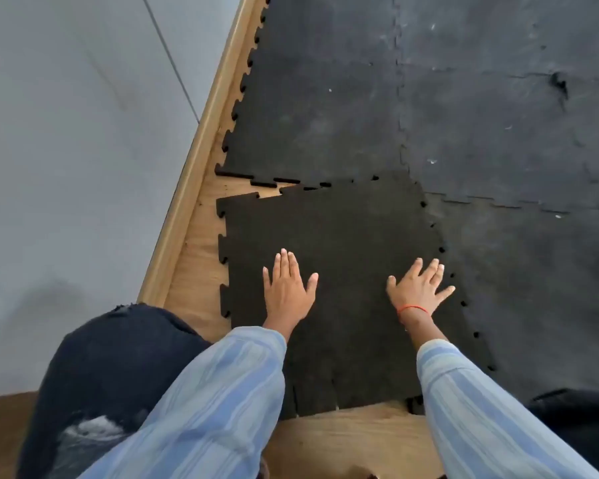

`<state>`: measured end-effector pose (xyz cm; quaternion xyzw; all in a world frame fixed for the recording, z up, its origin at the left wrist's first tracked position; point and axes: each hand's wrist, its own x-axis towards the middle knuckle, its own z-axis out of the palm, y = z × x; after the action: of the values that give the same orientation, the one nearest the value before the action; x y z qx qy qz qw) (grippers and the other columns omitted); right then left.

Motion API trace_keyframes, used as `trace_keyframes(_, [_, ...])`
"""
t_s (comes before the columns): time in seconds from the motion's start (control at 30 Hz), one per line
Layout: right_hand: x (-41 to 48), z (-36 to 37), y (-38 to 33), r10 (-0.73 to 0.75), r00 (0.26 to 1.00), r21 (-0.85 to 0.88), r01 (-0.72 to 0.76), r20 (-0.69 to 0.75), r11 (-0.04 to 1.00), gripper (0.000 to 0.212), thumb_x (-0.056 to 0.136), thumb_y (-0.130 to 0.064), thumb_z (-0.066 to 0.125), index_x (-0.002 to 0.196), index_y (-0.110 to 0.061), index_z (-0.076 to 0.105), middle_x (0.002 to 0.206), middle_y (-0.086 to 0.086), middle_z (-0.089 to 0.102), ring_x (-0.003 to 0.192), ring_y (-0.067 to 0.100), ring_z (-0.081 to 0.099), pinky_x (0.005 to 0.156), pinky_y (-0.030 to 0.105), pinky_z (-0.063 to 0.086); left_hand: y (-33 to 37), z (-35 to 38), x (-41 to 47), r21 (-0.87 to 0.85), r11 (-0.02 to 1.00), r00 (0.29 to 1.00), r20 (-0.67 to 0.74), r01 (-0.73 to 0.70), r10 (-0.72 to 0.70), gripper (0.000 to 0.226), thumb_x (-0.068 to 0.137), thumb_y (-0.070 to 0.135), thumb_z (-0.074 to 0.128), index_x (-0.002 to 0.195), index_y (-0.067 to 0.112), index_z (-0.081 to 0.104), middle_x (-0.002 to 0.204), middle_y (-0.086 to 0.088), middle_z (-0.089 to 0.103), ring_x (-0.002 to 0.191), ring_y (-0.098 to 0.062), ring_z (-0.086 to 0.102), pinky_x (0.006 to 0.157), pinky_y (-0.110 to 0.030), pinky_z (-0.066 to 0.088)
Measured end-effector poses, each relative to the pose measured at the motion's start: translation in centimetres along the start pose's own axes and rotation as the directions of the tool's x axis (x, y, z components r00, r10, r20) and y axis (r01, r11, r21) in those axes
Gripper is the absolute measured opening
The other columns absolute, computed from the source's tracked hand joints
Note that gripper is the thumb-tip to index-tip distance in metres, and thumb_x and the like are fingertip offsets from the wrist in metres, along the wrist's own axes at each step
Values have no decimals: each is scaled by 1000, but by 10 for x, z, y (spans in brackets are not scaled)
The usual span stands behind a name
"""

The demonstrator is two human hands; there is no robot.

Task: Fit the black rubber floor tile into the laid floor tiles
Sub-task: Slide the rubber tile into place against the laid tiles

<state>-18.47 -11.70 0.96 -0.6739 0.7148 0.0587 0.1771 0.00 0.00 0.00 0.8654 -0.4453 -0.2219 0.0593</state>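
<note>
Wooden floor (pixel 343 440) borders laid floor tiles (pixel 481 115). On the black rubber floor tile (pixel 343 243), skewed with a gap at its far-left corner, left hand (pixel 287 292) and right hand (pixel 419 292) press flat, fingers spread open.

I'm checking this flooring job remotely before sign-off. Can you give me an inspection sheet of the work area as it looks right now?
Surface: bare wooden subfloor showing along the wall and near the person.
Job's things: loose black rubber tile lying flat, its far edge's left part still gapped from the laid tiles; right edge meets them.
Clutter: small pale specks on the laid tiles.
Grippers: left hand and right hand both flat, fingers spread, pressing on the loose tile.
Cables: nothing seen.
Surroundings: grey wall with wooden skirting at left; the person's dark-trousered knee.
</note>
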Motion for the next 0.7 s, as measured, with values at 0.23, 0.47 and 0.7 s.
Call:
trace_keyframes(0.23, [29, 5, 24, 106, 993, 13, -107, 56, 994, 114, 74, -79, 43, 151, -5, 2, 160, 20, 1, 148, 32, -6, 115, 58, 0, -24, 19, 10, 63, 996, 998, 3, 68, -68, 71, 99, 50, 25, 151, 8, 3, 161, -9, -2, 147, -24, -1, 118, -47, 5])
trace_keyframes(0.47, [47, 0, 26, 88, 996, 23, -87, -14, 996, 131, 58, -85, 55, 147, 2, 15, 152, 21, 28, 142, 35, 21, 117, 53, 11, -45, 15, 26, 8, 932, 932, -19, 363, -363, 102, 84, 74, 34, 150, 10, -10, 155, -27, -17, 144, -39, -11, 116, -55, 5])
trace_keyframes(0.7, [45, -6, 23, 129, 991, 87, -125, -34, 988, 124, 57, -77, 66, 143, 3, 25, 146, 21, 36, 137, 37, 31, 118, 50, 12, -38, -6, 46, -106, 827, 834, 69, 552, -548, 136, 63, 75, 66, 148, -1, -9, 153, -34, -6, 144, -44, -1, 117, -51, 11])
